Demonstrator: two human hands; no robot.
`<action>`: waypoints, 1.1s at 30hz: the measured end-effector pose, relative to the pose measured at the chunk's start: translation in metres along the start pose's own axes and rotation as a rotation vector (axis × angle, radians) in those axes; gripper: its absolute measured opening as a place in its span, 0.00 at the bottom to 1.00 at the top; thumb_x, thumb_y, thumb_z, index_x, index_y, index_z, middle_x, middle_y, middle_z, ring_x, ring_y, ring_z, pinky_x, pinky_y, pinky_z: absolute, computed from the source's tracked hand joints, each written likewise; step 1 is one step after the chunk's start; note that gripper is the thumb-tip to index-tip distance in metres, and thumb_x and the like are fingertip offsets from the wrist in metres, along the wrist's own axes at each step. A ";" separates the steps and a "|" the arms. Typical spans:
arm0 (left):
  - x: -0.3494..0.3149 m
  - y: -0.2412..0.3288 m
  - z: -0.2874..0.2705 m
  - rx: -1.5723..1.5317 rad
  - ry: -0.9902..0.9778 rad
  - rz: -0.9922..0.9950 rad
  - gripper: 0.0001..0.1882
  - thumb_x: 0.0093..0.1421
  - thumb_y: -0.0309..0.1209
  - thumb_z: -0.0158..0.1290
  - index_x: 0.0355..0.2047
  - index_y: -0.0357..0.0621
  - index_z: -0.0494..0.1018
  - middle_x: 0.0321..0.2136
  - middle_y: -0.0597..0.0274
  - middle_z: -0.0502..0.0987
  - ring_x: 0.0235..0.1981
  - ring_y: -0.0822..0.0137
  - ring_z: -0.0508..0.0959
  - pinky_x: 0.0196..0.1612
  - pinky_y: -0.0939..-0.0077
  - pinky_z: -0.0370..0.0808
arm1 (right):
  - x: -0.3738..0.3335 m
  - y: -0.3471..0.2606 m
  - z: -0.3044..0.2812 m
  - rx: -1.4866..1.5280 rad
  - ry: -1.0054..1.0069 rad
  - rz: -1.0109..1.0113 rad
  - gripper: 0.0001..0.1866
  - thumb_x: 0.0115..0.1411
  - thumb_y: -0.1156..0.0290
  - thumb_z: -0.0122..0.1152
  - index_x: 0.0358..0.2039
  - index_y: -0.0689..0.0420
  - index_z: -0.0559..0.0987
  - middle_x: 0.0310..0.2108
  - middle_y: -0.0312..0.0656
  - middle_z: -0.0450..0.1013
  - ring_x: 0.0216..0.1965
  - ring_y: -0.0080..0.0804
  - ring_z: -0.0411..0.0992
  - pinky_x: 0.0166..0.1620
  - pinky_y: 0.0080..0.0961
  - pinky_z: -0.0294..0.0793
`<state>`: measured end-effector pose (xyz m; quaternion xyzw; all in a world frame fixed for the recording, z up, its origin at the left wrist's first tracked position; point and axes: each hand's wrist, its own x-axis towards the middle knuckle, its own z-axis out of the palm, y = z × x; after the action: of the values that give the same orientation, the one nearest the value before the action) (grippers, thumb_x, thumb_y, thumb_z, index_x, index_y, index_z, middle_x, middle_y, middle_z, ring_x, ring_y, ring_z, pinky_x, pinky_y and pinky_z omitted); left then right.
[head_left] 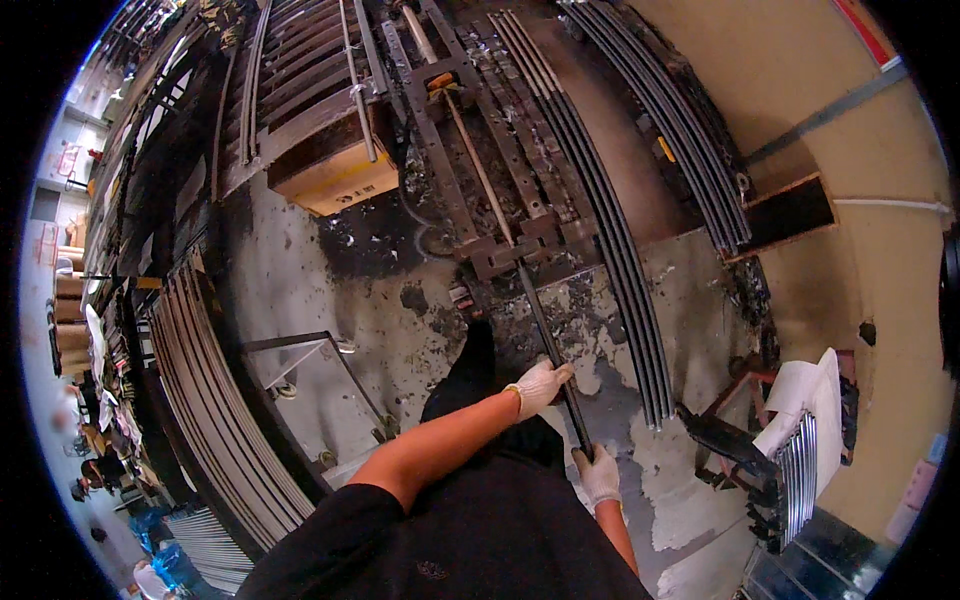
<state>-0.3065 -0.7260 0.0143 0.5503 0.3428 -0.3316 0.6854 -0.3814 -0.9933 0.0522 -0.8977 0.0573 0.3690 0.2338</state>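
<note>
A long dark metal rod slants away from my body toward the slotted end plate of a low steel frame. White-gloved, my left hand is wrapped around the rod partway along it. Close to the rod's near end, my right hand, gloved too, has its fingers around it. Beyond the plate, a thinner brownish bar runs in line with the rod between the frame's rails. An orange-handled item sits farther up, across that line. Whether rod and bar join at the plate, I cannot tell.
Several long dark rods lie just right of the frame, and another bundle lies by the wall. A cardboard box stands left of the frame. Long metal strips are stacked at left. Shiny rods rest on a rack at right.
</note>
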 end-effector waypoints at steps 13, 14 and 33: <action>0.061 -0.062 -0.010 -0.041 -0.139 0.140 0.26 0.79 0.32 0.51 0.73 0.36 0.67 0.71 0.55 0.72 0.53 0.61 0.79 0.59 0.68 0.76 | -0.004 -0.012 -0.002 0.030 -0.015 -0.074 0.26 0.67 0.48 0.68 0.44 0.63 0.84 0.31 0.57 0.82 0.35 0.55 0.84 0.44 0.46 0.79; 0.072 -0.075 -0.005 0.378 -0.034 0.447 0.24 0.78 0.36 0.52 0.69 0.37 0.70 0.65 0.56 0.76 0.50 0.63 0.80 0.56 0.68 0.76 | -0.004 -0.006 -0.002 0.043 -0.016 -0.040 0.26 0.67 0.48 0.68 0.44 0.63 0.84 0.31 0.57 0.82 0.36 0.55 0.84 0.44 0.46 0.79; 0.037 -0.046 -0.002 0.192 -0.142 0.312 0.27 0.77 0.51 0.55 0.61 0.40 0.72 0.35 0.61 0.73 0.31 0.67 0.77 0.30 0.66 0.73 | 0.023 -0.005 0.014 -0.076 0.077 -0.112 0.23 0.67 0.51 0.69 0.45 0.61 0.84 0.32 0.52 0.84 0.35 0.50 0.85 0.42 0.45 0.80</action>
<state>-0.3242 -0.7345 -0.0413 0.6346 0.1711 -0.2906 0.6954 -0.3720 -0.9808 0.0298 -0.9213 0.0020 0.3225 0.2175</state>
